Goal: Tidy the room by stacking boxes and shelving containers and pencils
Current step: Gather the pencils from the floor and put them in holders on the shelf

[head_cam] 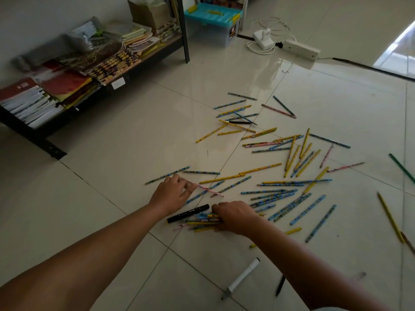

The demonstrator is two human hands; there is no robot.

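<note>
Many yellow, blue and pink pencils [289, 151] lie scattered over the tiled floor. My left hand [173, 193] reaches down at the near edge of the scatter and pinches a pink pencil [208, 189] between fingers and thumb. To its right, my right hand [235, 217] grips a bundle of pencils [204, 219] against the floor. A black marker [188, 213] lies just in front of that bundle, between the two hands.
A low dark shelf [143, 59] with books and papers runs along the left wall. A clear container with a teal lid [211, 21] stands at the back. A white power strip [301, 49] and cables lie behind. A white marker [241, 278] rests near my right forearm.
</note>
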